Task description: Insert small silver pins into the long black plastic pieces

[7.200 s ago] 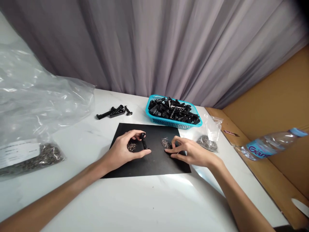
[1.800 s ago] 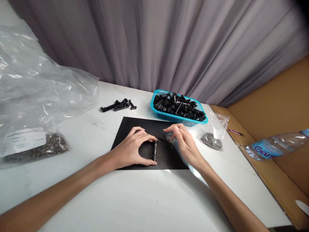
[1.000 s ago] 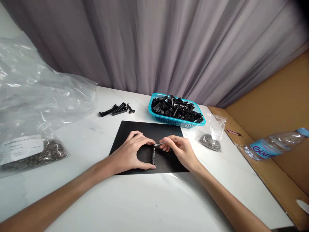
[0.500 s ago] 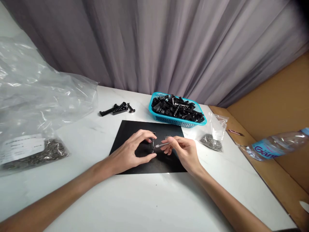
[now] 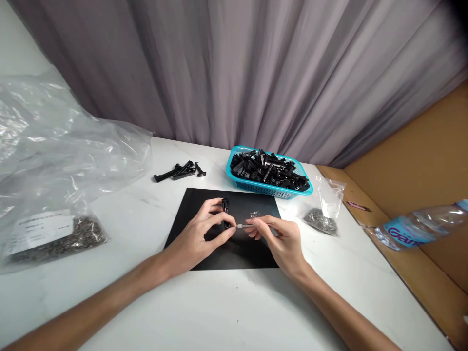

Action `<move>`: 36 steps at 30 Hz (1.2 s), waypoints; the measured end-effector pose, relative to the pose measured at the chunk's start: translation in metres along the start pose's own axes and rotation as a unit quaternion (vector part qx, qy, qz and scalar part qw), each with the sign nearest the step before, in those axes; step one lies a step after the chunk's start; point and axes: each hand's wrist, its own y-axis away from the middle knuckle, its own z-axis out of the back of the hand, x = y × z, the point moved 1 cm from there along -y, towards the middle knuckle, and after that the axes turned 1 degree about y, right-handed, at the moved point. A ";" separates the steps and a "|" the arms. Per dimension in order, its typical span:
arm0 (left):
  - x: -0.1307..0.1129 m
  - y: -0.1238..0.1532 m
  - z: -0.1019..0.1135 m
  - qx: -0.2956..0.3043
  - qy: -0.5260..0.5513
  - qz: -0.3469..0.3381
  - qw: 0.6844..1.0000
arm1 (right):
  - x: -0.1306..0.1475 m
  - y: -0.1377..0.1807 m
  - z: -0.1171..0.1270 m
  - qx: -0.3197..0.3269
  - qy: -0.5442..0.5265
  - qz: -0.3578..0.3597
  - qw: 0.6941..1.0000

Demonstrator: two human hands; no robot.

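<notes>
My left hand pinches a small black plastic part upright between thumb and fingers, above the black mat. My right hand is closed on a thin metal pin whose tip touches the lower end of the black part. A little pile of metal bits lies on the mat just behind the right hand.
A blue basket full of black parts stands behind the mat. Several loose black parts lie at the back left. Clear bags of metal pieces sit at the left and right. A water bottle lies on cardboard at right.
The left hand has tilted and lifted the black part a little away from me. The right hand stayed closed on the pin and followed, its tip now at the part's lower end.
</notes>
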 end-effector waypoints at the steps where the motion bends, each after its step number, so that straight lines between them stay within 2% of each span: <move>1: -0.001 0.000 0.000 0.003 -0.002 0.003 1.000 | 0.001 0.001 0.000 -0.006 0.021 0.024 0.999; 4: -0.002 0.001 -0.001 0.004 -0.009 0.005 1.000 | 0.002 0.003 -0.003 0.000 0.072 0.089 0.993; 6: -0.001 0.002 -0.001 0.003 -0.015 0.002 1.000 | 0.002 0.005 -0.005 0.007 0.081 0.104 0.991; 8: 0.000 0.002 -0.002 0.007 -0.017 0.000 1.000 | 0.002 0.006 -0.006 0.003 0.070 0.080 0.994; 11: 0.000 0.001 -0.002 0.017 -0.016 0.004 1.000 | 0.003 0.006 -0.006 -0.037 0.043 0.010 0.998; 14: -0.001 0.001 -0.003 0.020 -0.008 0.007 1.000 | 0.006 0.004 -0.003 -0.073 0.023 -0.020 0.997; 18: -0.001 0.002 -0.005 0.002 0.015 0.015 1.000 | 0.007 0.001 -0.003 -0.013 0.048 -0.044 0.998; 21: 0.001 0.002 -0.006 -0.008 0.028 0.019 0.999 | 0.009 0.002 -0.006 0.045 0.076 -0.030 0.996; 23: 0.003 0.002 -0.007 -0.006 0.036 0.021 0.999 | 0.009 0.004 -0.009 0.062 0.076 -0.018 0.995; 29: 0.004 0.003 -0.007 -0.004 0.035 0.034 0.999 | 0.004 0.006 -0.012 0.054 0.079 0.005 0.995; 33: 0.002 0.003 -0.005 0.008 0.015 0.003 1.000 | -0.003 0.002 -0.006 0.019 0.113 0.021 0.993; 36: 0.004 0.003 -0.006 0.025 0.004 0.010 1.000 | -0.008 -0.001 -0.002 0.005 0.148 0.044 0.988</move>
